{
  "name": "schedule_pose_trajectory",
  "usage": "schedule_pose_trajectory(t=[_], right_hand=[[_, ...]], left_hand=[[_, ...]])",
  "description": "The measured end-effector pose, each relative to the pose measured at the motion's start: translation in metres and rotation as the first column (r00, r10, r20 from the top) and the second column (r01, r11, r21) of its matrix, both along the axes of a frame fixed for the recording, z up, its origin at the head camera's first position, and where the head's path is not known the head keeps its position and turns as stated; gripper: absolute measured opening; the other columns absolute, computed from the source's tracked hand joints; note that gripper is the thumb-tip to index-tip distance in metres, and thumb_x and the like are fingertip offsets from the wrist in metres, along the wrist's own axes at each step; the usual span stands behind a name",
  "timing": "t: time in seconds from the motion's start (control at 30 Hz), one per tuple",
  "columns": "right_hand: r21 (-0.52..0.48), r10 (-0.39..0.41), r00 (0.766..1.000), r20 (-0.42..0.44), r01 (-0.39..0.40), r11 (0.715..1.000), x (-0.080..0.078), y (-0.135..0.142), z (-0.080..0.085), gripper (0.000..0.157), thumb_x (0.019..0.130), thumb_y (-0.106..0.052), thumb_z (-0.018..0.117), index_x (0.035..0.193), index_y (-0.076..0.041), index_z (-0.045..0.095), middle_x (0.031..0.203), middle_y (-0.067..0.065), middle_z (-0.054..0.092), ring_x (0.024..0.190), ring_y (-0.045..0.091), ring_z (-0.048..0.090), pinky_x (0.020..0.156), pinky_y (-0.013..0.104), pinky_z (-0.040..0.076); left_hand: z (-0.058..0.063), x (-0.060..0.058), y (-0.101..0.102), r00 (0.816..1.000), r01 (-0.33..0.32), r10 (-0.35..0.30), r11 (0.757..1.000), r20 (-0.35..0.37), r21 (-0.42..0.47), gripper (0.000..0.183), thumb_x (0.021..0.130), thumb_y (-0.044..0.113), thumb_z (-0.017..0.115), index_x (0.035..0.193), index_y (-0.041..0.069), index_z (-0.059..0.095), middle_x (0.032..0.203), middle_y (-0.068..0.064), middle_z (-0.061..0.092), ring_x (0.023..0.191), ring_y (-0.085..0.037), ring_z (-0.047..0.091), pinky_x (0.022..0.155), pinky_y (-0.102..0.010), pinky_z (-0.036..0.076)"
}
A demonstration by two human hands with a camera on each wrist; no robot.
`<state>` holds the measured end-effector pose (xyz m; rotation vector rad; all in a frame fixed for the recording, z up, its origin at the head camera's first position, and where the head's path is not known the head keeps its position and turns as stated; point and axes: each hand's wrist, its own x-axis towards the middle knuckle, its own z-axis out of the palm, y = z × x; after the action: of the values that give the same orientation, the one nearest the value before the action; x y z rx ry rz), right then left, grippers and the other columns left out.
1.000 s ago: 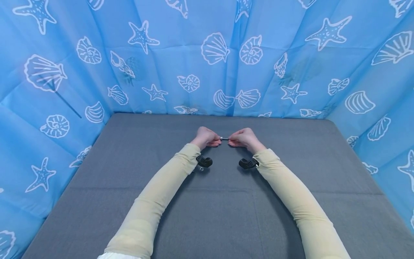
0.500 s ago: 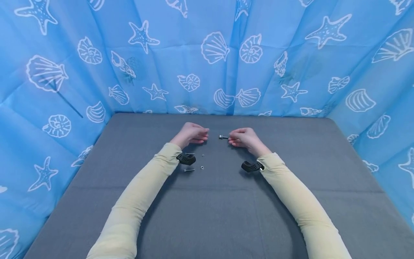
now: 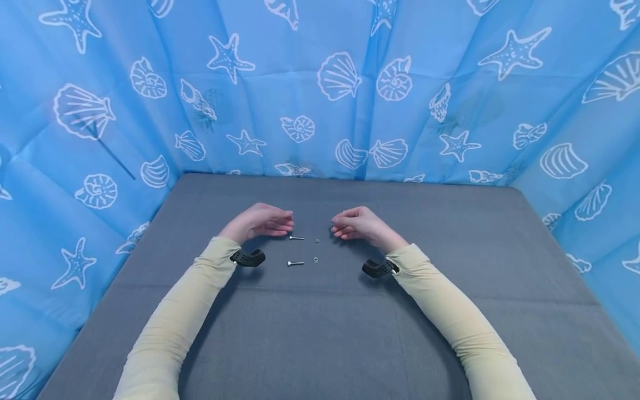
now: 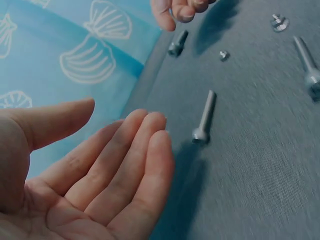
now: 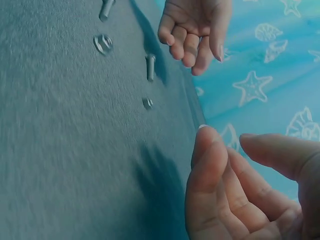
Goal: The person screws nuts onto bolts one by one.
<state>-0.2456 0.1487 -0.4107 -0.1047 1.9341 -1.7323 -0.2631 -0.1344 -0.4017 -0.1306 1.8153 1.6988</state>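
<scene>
My left hand (image 3: 264, 221) hovers above the grey tabletop, palm facing inward and fingers loosely bent, holding nothing. Closest to it lies a small silver bolt (image 3: 297, 238), with a small nut (image 3: 317, 241) to its right. A longer bolt (image 3: 295, 263) and a larger nut (image 3: 315, 260) lie in a row nearer the front. My right hand (image 3: 364, 226) hangs over the table too, thumb apart from its bent fingers and nothing between them. Beyond its fingertips, in the left wrist view, another thick bolt (image 4: 178, 44) rests on the cloth; the right hand mostly hides it from the head camera.
Grey cloth covers the table (image 3: 320, 333). Blue curtains (image 3: 320, 89) with white shells and starfish hang along its back and both sides. A black wrist mount (image 3: 248, 258) sits on the left sleeve, and another black mount (image 3: 378, 269) on the right one.
Both hands held the thick bolt between them; the left let go first, then the right, and it now lies on the table. The left hand moved left and nearer, uncovering the smaller bolts and nuts.
</scene>
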Motion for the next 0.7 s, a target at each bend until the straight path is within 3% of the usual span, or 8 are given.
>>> schedule_pose_trajectory(t=[0.17, 0.33, 0.7], right_hand=[[-0.001, 0.051, 0.999, 0.009, -0.051, 0.999, 0.002, -0.009, -0.004, 0.033, 0.097, -0.009, 0.056, 0.121, 0.014, 0.055, 0.091, 0.016, 0.069, 0.073, 0.013, 0.067, 0.065, 0.024, 0.056], [0.062, 0.094, 0.996, -0.011, -0.093, 0.994, 0.004, -0.018, -0.009, 0.029, 0.095, -0.007, 0.06, 0.117, 0.011, 0.06, 0.09, 0.014, 0.07, 0.069, 0.011, 0.065, 0.063, 0.023, 0.056], [0.194, 0.139, 0.987, -0.077, -0.122, 0.973, 0.002, -0.032, -0.013, 0.017, 0.089, -0.006, 0.068, 0.102, 0.005, 0.069, 0.081, 0.011, 0.069, 0.061, 0.011, 0.063, 0.056, 0.024, 0.055]], left_hand=[[-0.007, 0.006, -0.011, 0.999, 0.044, -0.044, 0.999, 0.031, 0.01, 0.04, 0.096, 0.019, 0.061, 0.124, -0.008, 0.056, 0.098, -0.013, 0.069, 0.09, -0.021, 0.068, 0.086, -0.037, 0.054], [-0.012, 0.009, -0.015, 0.998, 0.054, -0.054, 0.998, 0.033, -0.01, 0.037, 0.095, 0.017, 0.062, 0.121, -0.009, 0.057, 0.097, -0.013, 0.069, 0.087, -0.02, 0.069, 0.082, -0.034, 0.056], [-0.014, 0.017, -0.009, 0.994, 0.089, -0.095, 0.988, -0.047, -0.124, 0.032, 0.092, 0.01, 0.065, 0.116, -0.01, 0.061, 0.088, -0.012, 0.07, 0.073, -0.013, 0.067, 0.069, -0.027, 0.058]])
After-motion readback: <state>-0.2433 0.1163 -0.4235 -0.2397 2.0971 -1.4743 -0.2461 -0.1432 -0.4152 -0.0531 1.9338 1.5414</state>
